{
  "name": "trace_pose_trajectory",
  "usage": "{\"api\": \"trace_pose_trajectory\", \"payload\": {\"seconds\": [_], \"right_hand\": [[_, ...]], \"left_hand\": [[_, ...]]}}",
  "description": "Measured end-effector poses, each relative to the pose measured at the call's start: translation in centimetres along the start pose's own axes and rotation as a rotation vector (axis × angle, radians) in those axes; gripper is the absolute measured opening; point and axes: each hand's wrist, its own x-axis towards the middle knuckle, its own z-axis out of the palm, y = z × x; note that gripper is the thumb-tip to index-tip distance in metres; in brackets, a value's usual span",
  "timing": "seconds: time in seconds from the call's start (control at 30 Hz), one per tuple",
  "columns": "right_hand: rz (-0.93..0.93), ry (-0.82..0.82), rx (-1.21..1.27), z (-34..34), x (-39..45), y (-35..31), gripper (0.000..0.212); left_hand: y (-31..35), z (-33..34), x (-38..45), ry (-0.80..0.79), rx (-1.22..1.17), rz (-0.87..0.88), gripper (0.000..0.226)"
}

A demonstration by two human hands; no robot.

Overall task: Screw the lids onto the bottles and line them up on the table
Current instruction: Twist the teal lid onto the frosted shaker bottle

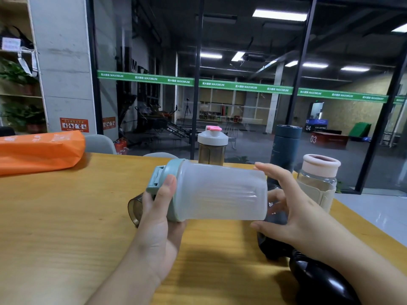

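Head view. We see a frosted shaker bottle [220, 191] held level above the wooden table [66, 216], its long axis running 9 to 3 o'clock, lid end toward 9. The teal lid [164, 181] sits on the neck; whether it is fully threaded home we cannot tell.

Left hand [157, 213] grasps the lid end from below, thumb [168, 190] laid across the lid rim, fingers curled round behind. Right hand [286, 202] cups the bottle's base at 3 o'clock, fingers spread and only lightly bent, top finger along the upper edge, lower finger under the bottom edge. Both hands touch the bottle; the left is nearer the lid.

Judgement: the coming move turns on that axis. Lid and body twist against each other about the 9–3 line, then the bottle tips upright.

At 12 o'clock, standing at the far table edge: a smoky bottle with white-and-pink lid [212, 148]; a dark blue flask [286, 146]; a glass bottle with pink rim [319, 179], apparently uncapped. A smoky cup [134, 209] lies behind the left hand. Dark objects [317, 280] lie at 5 o'clock; an orange bag [39, 150] lies at 10.
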Motion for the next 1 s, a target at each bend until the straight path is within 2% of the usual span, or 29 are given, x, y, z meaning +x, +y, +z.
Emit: {"api": "trace_pose_trajectory", "payload": {"seconds": [0.23, 0.43, 0.57, 0.7, 0.83, 1.0], "right_hand": [[-0.065, 0.026, -0.045, -0.37, -0.05, -0.33, 0.086], [0.012, -0.025, 0.083, -0.52, -0.07, -0.19, 0.072], [0.069, -0.022, 0.058, -0.24, 0.09, -0.06, 0.060], [0.134, -0.015, 0.039, -0.32, -0.01, -0.39, 0.068], [0.174, 0.015, 0.052, -0.31, -0.03, -0.94, 0.047], [0.170, 0.014, 0.021, -0.21, 0.11, -0.65, 0.051]], "left_hand": [[0.13, 0.19, -0.07, 0.005, -0.052, -0.004, 0.089], [0.07, 0.09, -0.04, -0.016, -0.034, -0.010, 0.088], [0.02, 0.08, -0.04, -0.033, -0.005, -0.017, 0.089], [-0.13, 0.03, -0.03, -0.045, 0.020, -0.016, 0.089], [-0.24, 0.06, -0.10, -0.059, 0.018, -0.020, 0.090], [-0.19, 0.15, -0.20, -0.056, 0.020, -0.016, 0.106]]}}
